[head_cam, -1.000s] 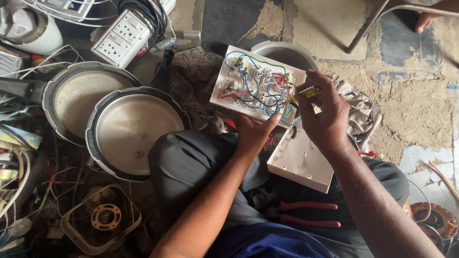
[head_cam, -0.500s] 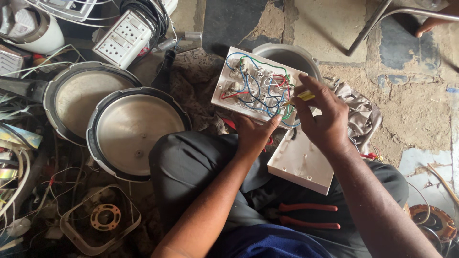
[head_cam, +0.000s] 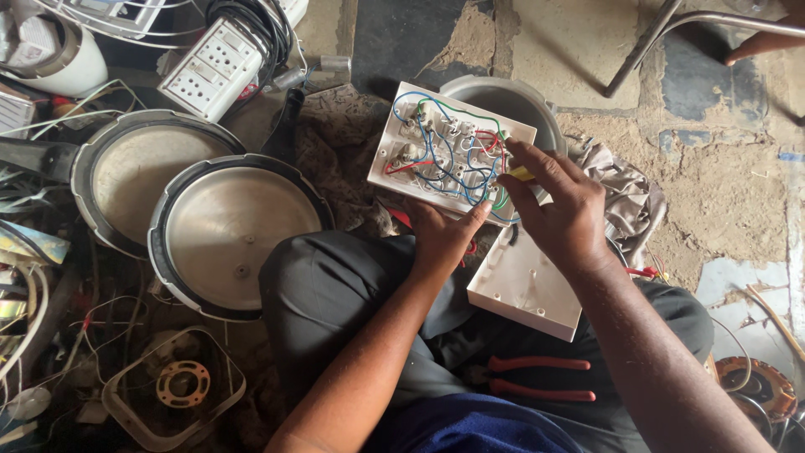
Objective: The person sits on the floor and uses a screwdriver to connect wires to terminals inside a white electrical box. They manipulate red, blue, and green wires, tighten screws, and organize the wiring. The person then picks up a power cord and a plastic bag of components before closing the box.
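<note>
Between both hands, above the lap: white rectangular plastic switchboard plate [head_cam: 444,147], wiring side up, with blue, red and green wires. Left hand [head_cam: 442,235] grips its near edge from below. Right hand [head_cam: 558,210] pinches a yellow-handled tool [head_cam: 520,174] against the wiring at the plate's right side. Under the right hand lies a white plastic box cover [head_cam: 524,285]; red-handled pliers [head_cam: 537,377] rest nearer the body.

Switchboard [head_cam: 449,151] above lap; lids [head_cam: 239,231] left; pliers [head_cam: 537,377] on lap.
</note>
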